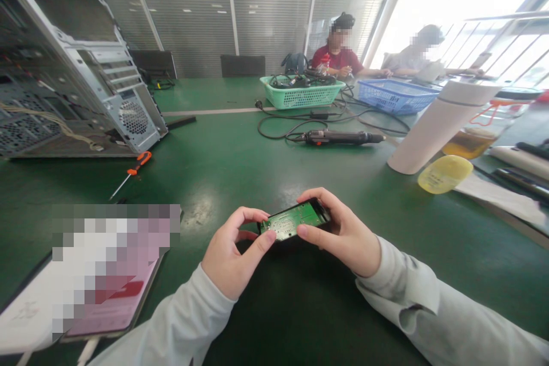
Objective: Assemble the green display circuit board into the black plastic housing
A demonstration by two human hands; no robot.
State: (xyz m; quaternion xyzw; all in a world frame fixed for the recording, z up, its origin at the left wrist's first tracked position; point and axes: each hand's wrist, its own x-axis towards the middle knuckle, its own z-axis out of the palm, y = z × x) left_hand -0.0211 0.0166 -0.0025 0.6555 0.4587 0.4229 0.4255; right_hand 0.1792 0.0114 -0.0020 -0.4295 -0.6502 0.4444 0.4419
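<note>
Between my two hands is a green circuit board (pixel 288 223) set in a black housing (pixel 319 207), tilted a little above the table in front of me. My left hand (pixel 235 249) grips its left end, thumb on the near edge and fingers at the far side. Around the right end closes my right hand (pixel 343 231), with its thumb on the board's near edge and the index finger along the far edge. The underside of the housing is hidden. Several solder points and traces show on the board's face.
On the left stand an open computer case (pixel 77 68), an orange-handled screwdriver (pixel 132 172) and a phone (pixel 115 309). An electric screwdriver (pixel 343 137), a green basket (pixel 300 94), a blue basket (pixel 397 97), a white tumbler (pixel 437 128) and a yellow object (pixel 446 174) lie beyond. Two people sit behind.
</note>
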